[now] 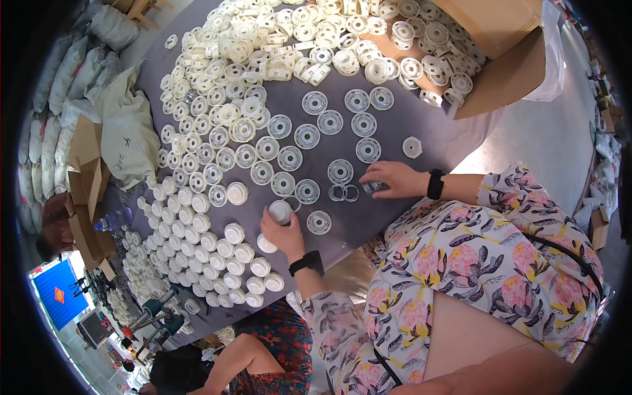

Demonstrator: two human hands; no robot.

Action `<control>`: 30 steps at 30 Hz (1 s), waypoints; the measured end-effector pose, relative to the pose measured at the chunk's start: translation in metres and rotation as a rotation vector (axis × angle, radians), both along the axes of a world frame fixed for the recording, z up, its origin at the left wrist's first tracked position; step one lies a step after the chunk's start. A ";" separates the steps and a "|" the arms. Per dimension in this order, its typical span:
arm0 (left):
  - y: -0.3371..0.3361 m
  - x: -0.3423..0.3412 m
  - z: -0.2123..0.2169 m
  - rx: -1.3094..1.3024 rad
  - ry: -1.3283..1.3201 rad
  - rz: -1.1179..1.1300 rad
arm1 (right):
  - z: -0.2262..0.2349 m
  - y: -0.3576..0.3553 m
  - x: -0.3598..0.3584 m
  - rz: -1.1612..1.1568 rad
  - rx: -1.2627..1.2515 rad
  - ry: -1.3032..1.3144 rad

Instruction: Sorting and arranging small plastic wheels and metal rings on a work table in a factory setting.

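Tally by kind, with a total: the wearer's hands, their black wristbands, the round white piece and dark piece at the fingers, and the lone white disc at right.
Hands: 2 (left hand, right hand)
Black wristbands: 2
Round white piece: 1
Dark piece: 1
Lone white disc: 1
Total: 7

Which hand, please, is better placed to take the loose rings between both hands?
Probably the right hand, close beside the loose rings though it touches a dark stack; the left hand, farther off, holds a white round part.

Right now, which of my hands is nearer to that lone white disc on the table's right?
Right. Your right hand is just below the lone white disc in view, not touching; your left hand is farther, to the lower left.
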State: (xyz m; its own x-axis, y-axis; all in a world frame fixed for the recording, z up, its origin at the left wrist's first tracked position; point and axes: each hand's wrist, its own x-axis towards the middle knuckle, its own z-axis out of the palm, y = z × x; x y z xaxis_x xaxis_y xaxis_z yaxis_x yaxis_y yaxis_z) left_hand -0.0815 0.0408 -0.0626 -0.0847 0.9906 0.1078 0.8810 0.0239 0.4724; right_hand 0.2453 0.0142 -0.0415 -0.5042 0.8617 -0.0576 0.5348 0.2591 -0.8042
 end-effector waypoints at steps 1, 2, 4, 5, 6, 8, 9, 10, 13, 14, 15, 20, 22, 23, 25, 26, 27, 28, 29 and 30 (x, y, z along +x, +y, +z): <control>-0.001 -0.004 0.001 0.010 0.045 0.067 | 0.001 0.000 0.002 -0.038 -0.030 0.003; -0.003 -0.007 0.001 0.021 0.089 0.134 | 0.001 -0.001 0.004 -0.076 -0.060 0.006; -0.004 0.001 0.007 0.121 0.248 0.129 | -0.001 -0.002 0.008 -0.078 -0.096 -0.015; -0.004 0.006 0.008 0.222 0.406 0.128 | -0.002 -0.002 0.010 -0.076 -0.133 -0.037; -0.005 0.011 0.007 0.221 0.403 0.118 | -0.004 -0.005 0.013 -0.086 -0.135 -0.038; -0.005 0.020 0.004 0.033 0.386 -0.217 | -0.011 -0.010 0.019 -0.197 -0.155 0.094; -0.012 0.011 0.006 0.031 0.404 -0.199 | -0.014 -0.010 0.016 -0.178 -0.154 0.110; -0.009 0.012 -0.008 -0.003 0.415 -0.199 | -0.021 -0.013 0.025 -0.309 -0.249 0.196; -0.005 0.018 -0.012 0.030 0.435 -0.205 | -0.024 -0.012 0.051 -0.560 -0.406 0.285; -0.008 0.022 -0.006 -0.020 0.198 -0.053 | -0.027 -0.013 0.061 -0.726 -0.576 0.409; -0.004 0.028 0.001 -0.070 -0.039 0.088 | -0.029 -0.013 0.069 -0.898 -0.741 0.539; -0.011 0.131 0.012 0.149 -0.108 -0.535 | -0.027 -0.017 0.086 -1.041 -0.767 0.649; -0.019 0.165 -0.012 0.106 -0.081 -0.683 | -0.028 -0.021 0.080 -0.995 -0.749 0.644; -0.027 0.166 -0.020 0.043 -0.037 -0.719 | -0.023 -0.021 0.070 -0.964 -0.759 0.650; -0.039 0.175 -0.035 -0.053 0.037 -0.754 | -0.023 -0.020 0.062 -0.883 -0.745 0.698; -0.042 0.175 -0.040 -0.149 0.110 -0.789 | -0.020 -0.021 0.061 -0.855 -0.760 0.677; -0.041 0.176 -0.032 -0.151 0.119 -0.778 | -0.022 -0.021 0.061 -0.842 -0.765 0.682; -0.039 0.185 -0.018 -0.191 -0.118 -0.696 | -0.025 -0.026 0.066 -0.806 -0.798 0.635; -0.035 0.193 -0.002 -0.231 -0.351 -0.603 | -0.027 -0.028 0.068 -0.767 -0.831 0.587; -0.029 0.196 0.016 -0.254 -0.581 -0.537 | -0.015 -0.023 0.064 -0.714 -0.922 0.596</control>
